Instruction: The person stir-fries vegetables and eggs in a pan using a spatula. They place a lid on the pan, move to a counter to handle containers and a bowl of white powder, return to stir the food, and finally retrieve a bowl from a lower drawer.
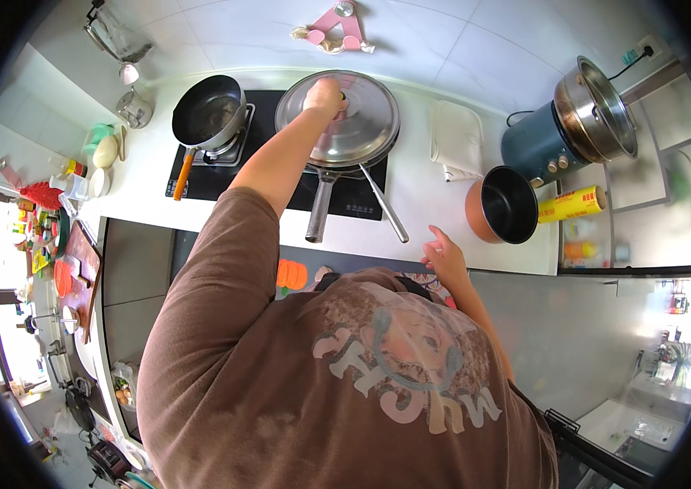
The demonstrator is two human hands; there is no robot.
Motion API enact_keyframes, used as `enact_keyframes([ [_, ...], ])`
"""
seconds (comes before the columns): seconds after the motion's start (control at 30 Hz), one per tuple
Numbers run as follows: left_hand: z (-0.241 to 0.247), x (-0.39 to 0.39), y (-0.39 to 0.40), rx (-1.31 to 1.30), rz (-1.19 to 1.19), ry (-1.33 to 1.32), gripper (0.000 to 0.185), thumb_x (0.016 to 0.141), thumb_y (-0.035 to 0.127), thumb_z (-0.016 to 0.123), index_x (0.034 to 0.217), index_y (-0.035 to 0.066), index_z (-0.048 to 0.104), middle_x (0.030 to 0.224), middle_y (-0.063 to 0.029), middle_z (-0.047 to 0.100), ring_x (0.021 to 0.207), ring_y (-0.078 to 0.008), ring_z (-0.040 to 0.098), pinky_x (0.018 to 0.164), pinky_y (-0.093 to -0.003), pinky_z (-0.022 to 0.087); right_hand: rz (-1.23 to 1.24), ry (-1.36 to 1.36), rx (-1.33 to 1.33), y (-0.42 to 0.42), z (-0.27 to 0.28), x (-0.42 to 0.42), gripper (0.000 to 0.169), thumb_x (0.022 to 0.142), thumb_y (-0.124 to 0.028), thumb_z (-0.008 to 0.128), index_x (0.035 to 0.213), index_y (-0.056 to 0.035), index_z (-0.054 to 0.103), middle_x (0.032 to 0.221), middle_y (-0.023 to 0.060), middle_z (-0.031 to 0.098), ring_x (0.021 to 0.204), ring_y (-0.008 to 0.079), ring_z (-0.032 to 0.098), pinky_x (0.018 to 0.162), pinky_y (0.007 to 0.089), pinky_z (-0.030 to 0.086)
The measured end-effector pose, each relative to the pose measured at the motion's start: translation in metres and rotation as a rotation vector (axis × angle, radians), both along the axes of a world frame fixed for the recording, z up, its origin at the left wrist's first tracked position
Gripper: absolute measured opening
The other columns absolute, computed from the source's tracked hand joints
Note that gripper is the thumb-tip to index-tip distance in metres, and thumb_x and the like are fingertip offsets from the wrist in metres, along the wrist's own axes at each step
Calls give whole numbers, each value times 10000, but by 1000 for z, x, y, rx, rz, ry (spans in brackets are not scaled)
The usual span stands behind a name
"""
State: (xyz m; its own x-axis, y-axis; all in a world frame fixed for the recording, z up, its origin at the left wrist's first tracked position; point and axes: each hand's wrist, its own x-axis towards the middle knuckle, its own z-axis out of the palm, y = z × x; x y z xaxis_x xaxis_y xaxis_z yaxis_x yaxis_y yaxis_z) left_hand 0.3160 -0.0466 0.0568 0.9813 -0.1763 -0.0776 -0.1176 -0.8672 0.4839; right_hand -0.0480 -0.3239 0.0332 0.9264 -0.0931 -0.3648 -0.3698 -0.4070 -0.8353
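Note:
My left hand [325, 98] grips the knob of a shiny metal lid [358, 137]. The lid covers a pan on the black cooktop [345, 205], so whatever is inside stays hidden. From beneath the lid the pan's handle [320, 211] points towards me. Beside it a slim metal utensil handle [385, 205] sticks out; its far end is out of sight under the lid. My right hand [443, 253] holds nothing and hovers near the counter's front edge, fingers apart. A dark-lined saucepan with an orange handle [211, 110] rests on the left burner.
Right of the cooktop lies a folded white cloth [458, 137]. A copper-coloured pot [507, 205] stands before a blue appliance [538, 143] topped by a steel pot [593, 113]. A yellow roll [571, 205] lies alongside. Jars and bowls crowd the left corner; a pink rack [333, 27] hangs on the wall.

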Motion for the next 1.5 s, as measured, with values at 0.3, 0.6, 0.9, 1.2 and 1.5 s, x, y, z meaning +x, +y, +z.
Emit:
enact_keyframes([
  [0.3, -10, -13, -3, 3, 21, -39, 385, 756, 294, 769, 1069, 83, 694, 974, -177, 699, 932, -345, 674, 827, -435, 536, 125, 114, -93, -16, -5, -3, 549, 896, -153, 593, 1421, -49, 469, 976, 110, 674, 710, 148, 667, 631, 277, 541],
  [0.6, 9, -110, 57, -448, 260, -541, 287, 859, 245, 695, 1059, 39, 697, 966, -171, 688, 823, -281, 681, 762, -378, 540, 568, 205, -216, -29, -37, 23, 515, 856, -207, 621, 1339, -42, 553, 887, 120, 689, 710, 184, 665, 670, 317, 524],
  [0.9, -181, -531, 154, -183, 974, -77, 196, 687, 129, 808, 750, 37, 647, 686, -123, 641, 632, -268, 637, 613, -386, 511, 1137, 188, -262, -4, -149, 40, 478, 801, -224, 681, 1253, -79, 630, 894, 156, 707, 825, 298, 682, 769, 383, 541],
  [1.2, -176, -802, 98, -410, 1730, 201, 200, 883, 143, 703, 767, -19, 690, 572, -80, 636, 455, -138, 601, 425, -288, 485, 1524, 171, -209, 125, -124, 7, 390, 836, -144, 637, 1204, -17, 651, 1064, 215, 698, 970, 352, 677, 881, 409, 523],
  [1.5, -193, -749, 206, -515, 1640, 206, 374, 1005, 316, 543, 837, 0, 652, 556, -81, 617, 457, -157, 606, 441, -315, 481, 1081, 141, -302, 277, -93, 12, 338, 904, -344, 627, 715, -74, 703, 645, 83, 673, 621, 226, 665, 616, 387, 517],
])
